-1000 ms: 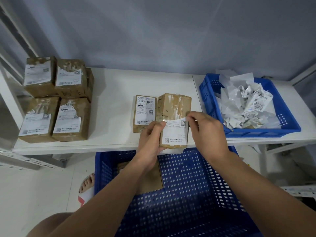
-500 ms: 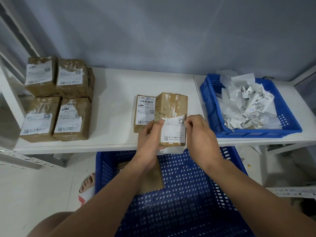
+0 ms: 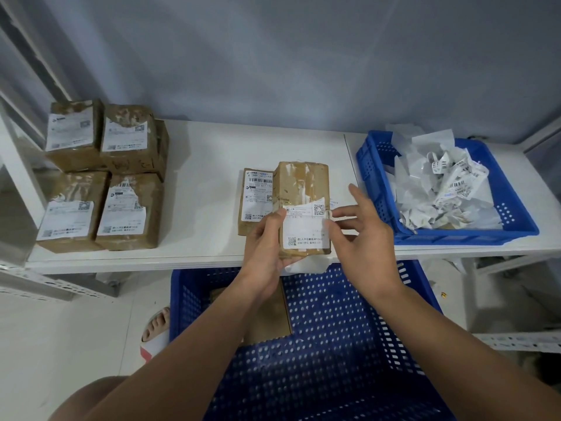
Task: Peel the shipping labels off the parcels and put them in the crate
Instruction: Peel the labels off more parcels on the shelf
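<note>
A brown parcel (image 3: 300, 183) stands tilted at the front edge of the white shelf (image 3: 206, 183). My left hand (image 3: 264, 247) grips it from the left and below, thumb on the top left corner of its half-torn white shipping label (image 3: 303, 232). My right hand (image 3: 364, 238) pinches the label's upper right corner with thumb and a fingertip, the other fingers spread. A second parcel (image 3: 255, 202) with a whole label lies just behind to the left. The small blue crate (image 3: 455, 235) on the right holds several crumpled peeled labels (image 3: 440, 189).
Several labelled brown parcels (image 3: 100, 177) are stacked at the shelf's left end. Below the shelf a large blue perforated crate (image 3: 334, 329) holds a bare parcel (image 3: 270, 317). A sandalled foot (image 3: 154, 329) stands on the floor left of it. A grey wall backs the shelf.
My right hand has moved from the label's top edge to its right corner, and its fingers have spread. The parcel stays in my left hand, almost where it was.
</note>
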